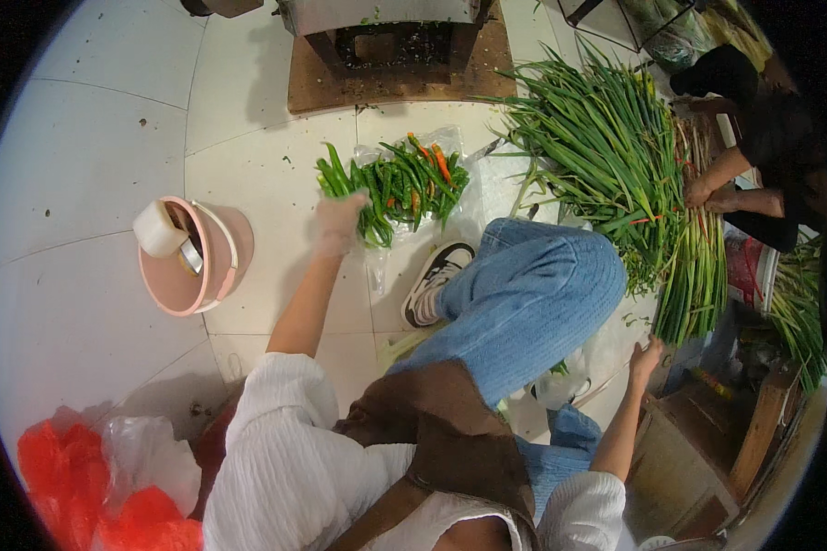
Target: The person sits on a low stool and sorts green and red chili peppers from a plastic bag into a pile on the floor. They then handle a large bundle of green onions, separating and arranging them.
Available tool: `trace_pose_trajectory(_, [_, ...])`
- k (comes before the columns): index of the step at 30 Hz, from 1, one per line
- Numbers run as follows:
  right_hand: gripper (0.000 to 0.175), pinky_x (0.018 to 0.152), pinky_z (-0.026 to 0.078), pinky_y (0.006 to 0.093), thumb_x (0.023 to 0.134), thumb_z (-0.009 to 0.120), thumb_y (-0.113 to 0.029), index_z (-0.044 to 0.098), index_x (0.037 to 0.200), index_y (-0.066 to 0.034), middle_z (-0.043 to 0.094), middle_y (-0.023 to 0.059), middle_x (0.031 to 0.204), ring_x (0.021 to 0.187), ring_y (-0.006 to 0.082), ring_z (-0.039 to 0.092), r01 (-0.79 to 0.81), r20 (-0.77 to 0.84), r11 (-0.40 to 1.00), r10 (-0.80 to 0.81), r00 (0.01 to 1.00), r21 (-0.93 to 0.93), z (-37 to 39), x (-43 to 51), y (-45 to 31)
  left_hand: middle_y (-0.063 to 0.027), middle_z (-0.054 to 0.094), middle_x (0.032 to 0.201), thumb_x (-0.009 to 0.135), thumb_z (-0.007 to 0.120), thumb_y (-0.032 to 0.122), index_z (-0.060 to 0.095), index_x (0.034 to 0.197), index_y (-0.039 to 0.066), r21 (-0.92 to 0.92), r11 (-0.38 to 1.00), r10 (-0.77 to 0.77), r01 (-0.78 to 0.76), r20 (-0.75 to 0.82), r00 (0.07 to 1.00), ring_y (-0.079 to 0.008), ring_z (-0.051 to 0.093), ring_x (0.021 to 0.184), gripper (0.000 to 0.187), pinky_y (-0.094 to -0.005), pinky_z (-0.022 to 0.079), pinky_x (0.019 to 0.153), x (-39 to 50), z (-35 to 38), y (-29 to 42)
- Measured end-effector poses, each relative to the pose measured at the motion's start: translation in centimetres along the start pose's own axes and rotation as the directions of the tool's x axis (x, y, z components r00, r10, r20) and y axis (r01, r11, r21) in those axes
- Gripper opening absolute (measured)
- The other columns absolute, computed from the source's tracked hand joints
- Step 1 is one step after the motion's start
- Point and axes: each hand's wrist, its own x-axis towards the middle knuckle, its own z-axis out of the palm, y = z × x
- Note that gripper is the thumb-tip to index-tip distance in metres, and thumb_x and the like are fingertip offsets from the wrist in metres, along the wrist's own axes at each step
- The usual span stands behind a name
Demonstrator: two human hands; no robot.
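Note:
My left hand point(340, 219), blurred, holds several long green chili peppers point(334, 169) that stick out beyond its fingers. Just right of it lies a pile of green chili peppers point(413, 182), a few of them orange-red, on a clear plastic bag point(470, 200) on the floor. My right hand point(646, 359) is low on the right, thumb and fingers apart, with nothing seen in it. Close above it are the lower ends of a bundle of scallions point(692, 296), tied with red bands; whether the fingertips touch them is unclear.
A pink bucket point(172, 279) with a white container point(158, 231) stands at left. A brown board point(317, 79) lies under a metal stand at the top. Red plastic bags point(62, 475) sit lower left. At right, another person's hands point(713, 196) grip scallions near a red-and-white bucket point(748, 268).

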Motion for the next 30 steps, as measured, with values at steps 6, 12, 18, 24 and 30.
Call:
trace_pose_trajectory(6, [0.032,0.081,0.050,0.0382,0.079,0.067,-0.003,0.062,0.110,0.0003,0.063,0.0186,0.108,0.095,0.0336,0.062,0.043,0.073,0.943,-0.071,0.995,0.330,1.4,-3.3,-7.5,-0.0179,0.067,0.083,0.063,0.074,0.024,0.062,0.094,-0.004,0.234,0.968,0.112,-0.087,-0.096,0.989,-0.0297,0.064,0.080,0.043,-0.0383,0.049,0.074,5.7,5.1,-6.7])
trace_pose_trajectory(12, [0.026,0.073,0.052,0.0303,0.086,0.062,-0.004,0.061,0.112,-0.0026,0.062,0.0107,0.112,0.102,0.0221,0.060,-0.067,0.197,0.767,-0.078,0.977,0.638,-0.2,-6.7,-13.1,-0.0288,0.055,0.107,0.063,0.080,0.043,0.047,0.106,-0.011,0.433,0.900,0.149,-0.036,-0.231,0.961,-0.0388,0.052,0.106,0.077,-0.0402,0.044,0.091,4.7,10.5,-4.8])
trace_pose_trajectory(18, [0.028,0.074,0.052,0.0316,0.085,0.057,0.003,0.059,0.113,0.0001,0.060,0.0134,0.115,0.100,0.0235,0.061,0.007,0.203,0.738,-0.195,0.960,0.675,-2.6,-7.8,-16.8,-0.0280,0.057,0.105,0.065,0.079,0.045,0.048,0.108,-0.011,0.594,0.795,0.215,-0.125,-0.083,0.973,-0.0386,0.053,0.105,0.077,-0.0416,0.044,0.091,4.8,7.9,-4.5])
trace_pose_trajectory(24, [0.027,0.077,0.052,0.0321,0.083,0.055,0.005,0.059,0.110,0.0024,0.060,0.0146,0.111,0.096,0.0238,0.061,0.029,0.233,0.722,-0.260,0.937,0.691,-3.6,-8.8,-18.9,-0.0267,0.058,0.108,0.072,0.074,0.040,0.053,0.108,-0.008,0.386,0.894,0.274,-0.227,-0.072,0.959,-0.0378,0.056,0.101,0.064,-0.0434,0.043,0.089,5.4,6.4,-6.6])
trace_pose_trajectory(30, [0.018,0.078,0.049,0.0313,0.085,0.057,-0.002,0.063,0.101,0.0011,0.064,0.0150,0.099,0.091,0.0253,0.062,-0.057,0.248,0.595,-0.245,0.937,0.802,-3.3,-10.7,-21.3,-0.0253,0.053,0.124,0.086,0.059,0.042,0.047,0.129,-0.003,0.516,0.811,0.361,-0.274,-0.075,0.929,-0.0365,0.051,0.115,0.064,-0.0428,0.038,0.098,5.4,6.2,-7.7])
